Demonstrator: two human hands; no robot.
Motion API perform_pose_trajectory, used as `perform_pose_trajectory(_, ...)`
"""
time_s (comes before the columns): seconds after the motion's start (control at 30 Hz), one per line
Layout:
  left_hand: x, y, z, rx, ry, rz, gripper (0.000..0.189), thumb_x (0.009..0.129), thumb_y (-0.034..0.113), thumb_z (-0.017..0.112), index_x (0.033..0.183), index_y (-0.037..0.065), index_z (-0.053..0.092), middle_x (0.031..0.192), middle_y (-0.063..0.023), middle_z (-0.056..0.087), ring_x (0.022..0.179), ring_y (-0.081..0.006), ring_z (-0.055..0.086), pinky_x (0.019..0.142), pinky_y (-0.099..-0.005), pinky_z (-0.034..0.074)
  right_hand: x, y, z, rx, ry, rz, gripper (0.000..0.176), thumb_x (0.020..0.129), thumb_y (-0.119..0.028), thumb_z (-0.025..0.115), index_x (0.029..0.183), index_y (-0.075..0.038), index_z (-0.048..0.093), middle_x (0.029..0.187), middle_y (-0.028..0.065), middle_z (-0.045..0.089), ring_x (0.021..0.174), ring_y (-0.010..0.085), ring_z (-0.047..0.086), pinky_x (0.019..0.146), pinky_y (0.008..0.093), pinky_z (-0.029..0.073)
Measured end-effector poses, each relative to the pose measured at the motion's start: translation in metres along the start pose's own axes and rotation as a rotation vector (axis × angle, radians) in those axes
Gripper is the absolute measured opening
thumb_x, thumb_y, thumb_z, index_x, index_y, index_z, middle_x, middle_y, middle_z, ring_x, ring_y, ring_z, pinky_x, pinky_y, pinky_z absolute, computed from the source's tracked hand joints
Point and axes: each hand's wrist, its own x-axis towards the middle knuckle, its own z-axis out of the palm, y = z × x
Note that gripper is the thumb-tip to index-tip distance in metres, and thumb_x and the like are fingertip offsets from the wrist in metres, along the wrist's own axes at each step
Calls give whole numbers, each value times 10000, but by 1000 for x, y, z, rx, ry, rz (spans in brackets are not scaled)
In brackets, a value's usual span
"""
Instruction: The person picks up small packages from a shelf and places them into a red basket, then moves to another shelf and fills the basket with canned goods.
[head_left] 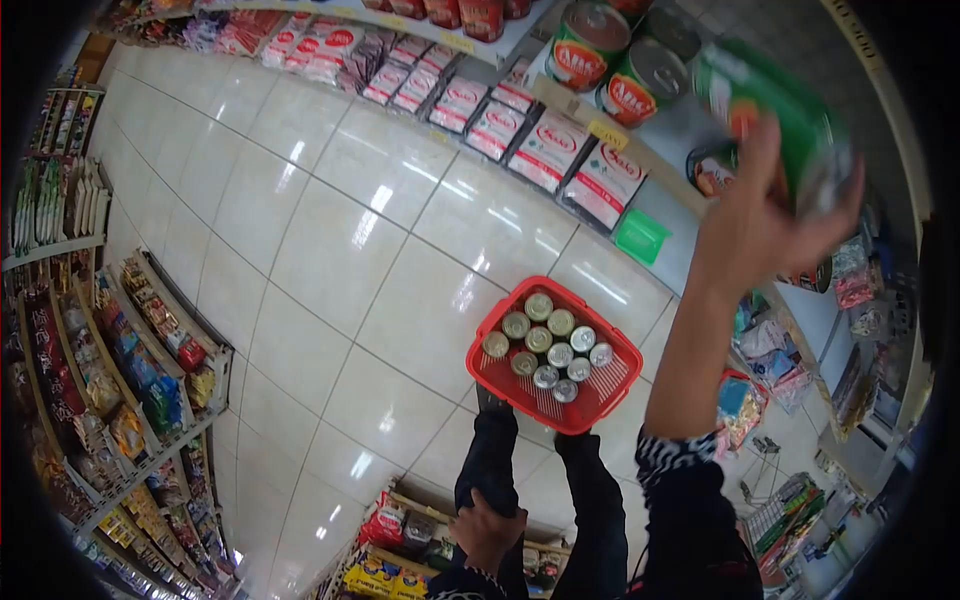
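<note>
My right hand [775,225] is raised at the shelf on the right, its fingers around a large green can [770,105], tilted and smeared by motion. Other big cans with red and green labels [645,82] stand on the shelf to the left of it. My left hand [487,530] rests on my dark-clothed leg [492,450], fingers laid over it and holding nothing. On the floor by my feet is a red plastic basket [612,385], with several small cans [538,340] standing upright in it, their metal tops facing up.
White packs with red print [548,148] line the lower shelf ahead, ending beside a small green plastic tub [641,237]. Stocked snack racks [140,370] stand to the left. Plastic-wrapped goods [745,400] lie at the right. Yellow packs [385,578] sit on a shelf behind my legs.
</note>
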Motion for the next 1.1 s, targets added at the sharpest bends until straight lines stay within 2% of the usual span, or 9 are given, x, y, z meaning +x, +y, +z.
perform_pose_trajectory(0.07,3,-2,4,1,18,12,1102,729,687,761,1565,22,491,1183,-221,757,1104,-379,755,962,-495,581,-35,1,-76,-374,-164,-288,953,855,-412,902,1480,128,427,1364,247,552,1252,356,599,1092,477,495)
perform_pose_trajectory(0.13,8,-5,14,17,19,17,1107,731,692,759,1571,24,485,1175,-219,759,1097,-377,757,957,-493,583,-100,16,-136,-309,-391,-210,887,855,-403,884,1453,110,477,1371,233,560,1248,355,603,1101,468,486)
perform_pose_trajectory(0.2,8,-8,15,35,30,12,1112,734,696,757,1577,25,479,1166,-218,761,1089,-375,760,951,-492,584,-175,24,-177,-220,-546,429,872,745,-262,988,1418,58,536,1343,184,591,1251,298,603,1081,431,496)
perform_pose_trajectory(0.27,4,-6,7,26,-15,7,1121,748,706,747,1594,29,460,1209,-229,744,1137,-376,743,988,-490,566,-240,44,-198,-222,-586,673,829,697,-228,1012,1349,25,566,1255,169,655,1152,293,671,1017,406,540)
perform_pose_trajectory(0.37,5,-7,11,51,-51,-19,1133,769,716,728,1623,36,426,1278,-245,711,1189,-380,718,1039,-486,530,-305,74,-227,-555,-766,652,808,676,-221,1005,1311,19,567,1217,207,685,1119,346,702,978,436,564)
perform_pose_trajectory(0.6,4,-11,19,47,-96,-47,1149,790,725,710,1657,48,376,1325,-259,682,1228,-392,690,1078,-478,480,-373,131,-225,-570,-787,752,763,676,-209,950,1302,-14,559,1217,240,694,1134,458,682,994,513,550)
perform_pose_trajectory(0.73,7,-14,26,57,-83,-49,1136,799,715,703,1657,47,373,1324,-263,681,1228,-397,687,1072,-476,479,-372,143,-208,-654,-891,638,772,663,-172,969,1290,-9,551,1232,233,692,1118,426,705,973,485,564)
perform_pose_trajectory(1.03,5,-14,23,11,-57,-40,1113,795,679,718,1644,40,384,1288,-260,692,1162,-414,711,1055,-481,489,-354,144,-184,-791,-1234,587,772,650,-230,989,1227,-56,508,1269,208,654,1146,453,679,936,537,575)
perform_pose_trajectory(1.1,5,-15,24,14,-55,-33,1112,793,677,721,1641,39,386,1280,-258,693,1163,-412,711,1054,-482,491,-350,149,-185,-762,-1322,589,827,688,-312,984,1303,-52,495,1354,228,628,1178,456,671,924,553,576)
